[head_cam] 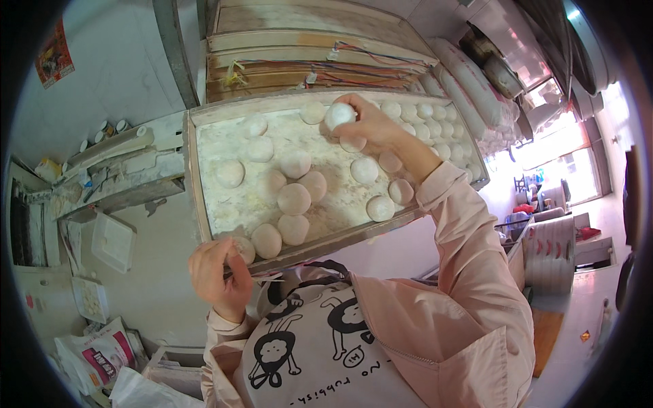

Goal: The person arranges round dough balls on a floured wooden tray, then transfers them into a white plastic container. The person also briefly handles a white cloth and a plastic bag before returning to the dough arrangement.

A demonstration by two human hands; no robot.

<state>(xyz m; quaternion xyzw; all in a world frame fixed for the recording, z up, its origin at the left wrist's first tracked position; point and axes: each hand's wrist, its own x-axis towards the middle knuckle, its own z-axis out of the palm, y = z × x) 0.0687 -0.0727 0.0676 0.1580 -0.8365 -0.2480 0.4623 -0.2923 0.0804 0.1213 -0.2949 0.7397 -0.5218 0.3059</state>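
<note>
A long wooden tray (192, 168), dusted with flour, lies in front of me with many round dough balls in it. My right hand (375, 122) reaches over the far side and holds a white dough ball (340, 117) between thumb and fingers. Beneath that hand another dough ball (353, 144) rests on the tray. At the near left corner, my left hand (222, 275) has its thumb and fingers around a dough ball (246, 250), partly hidden by the thumb. A small cluster of dough balls (294, 199) sits between the hands. Tighter rows (433, 128) fill the right end.
Stacked wooden trays (306, 38) stand beyond the tray, with coloured cords along them. Plump sacks (474, 97) lie at the far right. A floury ledge (148, 166) holds small items at left. Plastic tubs (113, 242) and a printed bag (102, 357) are lower left. Metal steamers (548, 255) stand right.
</note>
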